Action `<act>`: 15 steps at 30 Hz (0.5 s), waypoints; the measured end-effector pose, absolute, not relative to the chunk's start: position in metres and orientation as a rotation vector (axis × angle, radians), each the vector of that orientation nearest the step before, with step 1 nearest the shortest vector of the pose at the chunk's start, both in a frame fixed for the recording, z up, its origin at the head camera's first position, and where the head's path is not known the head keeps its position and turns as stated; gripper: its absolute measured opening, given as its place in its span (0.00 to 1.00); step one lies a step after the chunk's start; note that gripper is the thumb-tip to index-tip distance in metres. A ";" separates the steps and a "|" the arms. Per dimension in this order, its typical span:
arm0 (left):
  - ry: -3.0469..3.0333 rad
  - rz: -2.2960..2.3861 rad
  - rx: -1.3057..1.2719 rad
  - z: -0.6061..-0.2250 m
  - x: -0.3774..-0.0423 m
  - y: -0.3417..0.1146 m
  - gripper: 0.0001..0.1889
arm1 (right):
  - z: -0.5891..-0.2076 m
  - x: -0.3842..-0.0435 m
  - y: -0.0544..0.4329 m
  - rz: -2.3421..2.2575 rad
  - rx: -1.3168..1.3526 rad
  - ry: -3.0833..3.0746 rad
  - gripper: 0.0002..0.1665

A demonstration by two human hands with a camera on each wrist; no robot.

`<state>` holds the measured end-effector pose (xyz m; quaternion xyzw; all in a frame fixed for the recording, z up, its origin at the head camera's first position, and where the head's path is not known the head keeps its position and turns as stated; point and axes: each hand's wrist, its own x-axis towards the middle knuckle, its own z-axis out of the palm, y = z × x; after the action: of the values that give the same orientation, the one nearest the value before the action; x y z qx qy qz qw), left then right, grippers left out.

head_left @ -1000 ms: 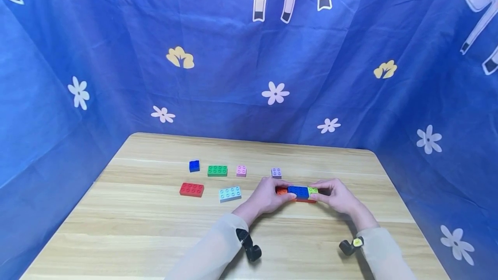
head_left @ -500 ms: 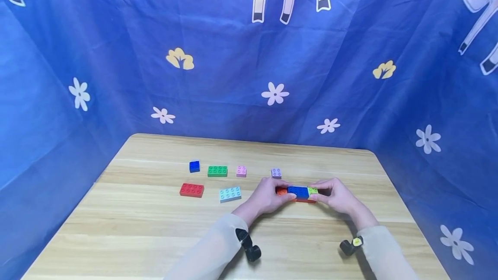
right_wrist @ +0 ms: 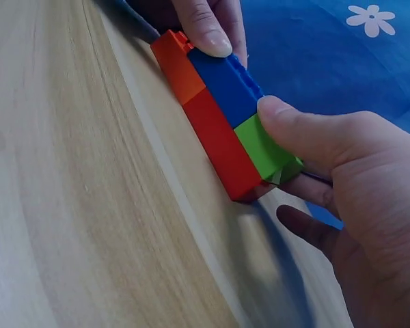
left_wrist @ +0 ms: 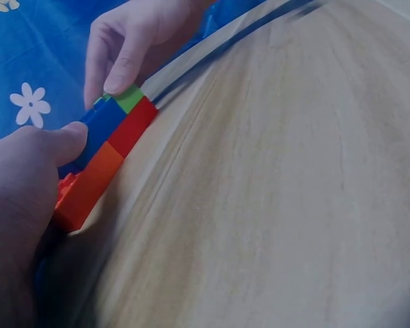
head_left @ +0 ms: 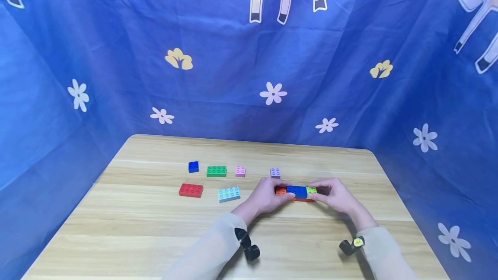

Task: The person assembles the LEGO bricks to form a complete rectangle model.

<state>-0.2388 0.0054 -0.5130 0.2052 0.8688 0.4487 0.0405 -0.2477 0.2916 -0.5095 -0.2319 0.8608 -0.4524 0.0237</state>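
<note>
Toy building bricks are joined in two layers at the right of the table. An orange brick (right_wrist: 178, 65) and a red brick (right_wrist: 222, 147) lie end to end below. On top, a blue brick (head_left: 297, 191) spans their joint, with a lime green brick (right_wrist: 265, 147) beside it over the red one's end. My left hand (head_left: 266, 195) pinches the blue brick, thumb on its near side. With thumb and fingers, my right hand (head_left: 337, 195) pinches the lime green brick at the other end. The far sides of the bricks are mostly hidden.
Loose on the wooden table (head_left: 136, 237) lie a small blue brick (head_left: 193, 167), a green brick (head_left: 216, 171), a pink brick (head_left: 240, 171), a lilac brick (head_left: 275, 173), a red brick (head_left: 191, 190) and a light blue brick (head_left: 229, 194). Blue curtain (head_left: 218, 98) surrounds the back and sides.
Both hands keep their grip on the joined bricks in the same place. Only the head view has shifted slightly.
</note>
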 end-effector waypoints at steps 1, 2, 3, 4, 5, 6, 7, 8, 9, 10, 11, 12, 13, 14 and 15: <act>2.660 1.376 0.634 -0.513 -0.239 0.005 0.22 | -0.509 -0.247 0.291 -1.387 -0.718 2.671 0.17; 2.659 1.377 0.637 -0.514 -0.239 0.005 0.22 | -0.508 -0.247 0.291 -1.373 -0.713 2.680 0.17; 2.654 1.380 0.641 -0.514 -0.239 0.005 0.22 | -0.507 -0.246 0.291 -1.362 -0.712 2.688 0.17; 2.649 1.388 0.649 -0.514 -0.239 0.005 0.23 | -0.507 -0.246 0.291 -1.351 -0.712 2.694 0.17; 2.645 1.390 0.651 -0.514 -0.239 0.005 0.23 | -0.507 -0.246 0.291 -1.341 -0.713 2.700 0.17; 2.642 1.392 0.659 -0.515 -0.240 0.004 0.23 | -0.507 -0.247 0.291 -1.337 -0.710 2.703 0.17; 2.641 1.391 0.670 -0.515 -0.240 0.004 0.23 | -0.508 -0.247 0.291 -1.331 -0.713 2.707 0.17; 2.641 1.389 0.682 -0.516 -0.240 0.004 0.23 | -0.508 -0.247 0.291 -1.329 -0.713 2.708 0.17; 2.639 1.388 0.697 -0.516 -0.241 0.004 0.23 | -0.508 -0.247 0.291 -1.325 -0.717 2.708 0.17; 2.640 1.384 0.708 -0.517 -0.241 0.004 0.23 | -0.508 -0.247 0.291 -1.322 -0.720 2.709 0.17; 2.641 1.376 0.716 -0.517 -0.241 0.003 0.24 | -0.508 -0.247 0.291 -1.322 -0.722 2.708 0.17; 2.640 1.374 0.725 -0.518 -0.242 0.003 0.24 | -0.508 -0.247 0.291 -1.324 -0.724 2.707 0.17; 2.637 1.374 0.731 -0.518 -0.242 0.003 0.24 | -0.509 -0.247 0.291 -1.324 -0.725 2.706 0.17; 2.633 1.375 0.731 -0.518 -0.242 0.003 0.25 | -0.508 -0.247 0.291 -1.326 -0.726 2.704 0.17; 2.630 1.377 0.729 -0.518 -0.242 0.003 0.25 | -0.509 -0.247 0.291 -1.330 -0.726 2.702 0.16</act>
<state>-0.2417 0.0028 -0.5184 0.2383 0.8596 0.4500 0.0423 -0.2472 0.2914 -0.5085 -0.2342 0.8720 -0.4294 0.0220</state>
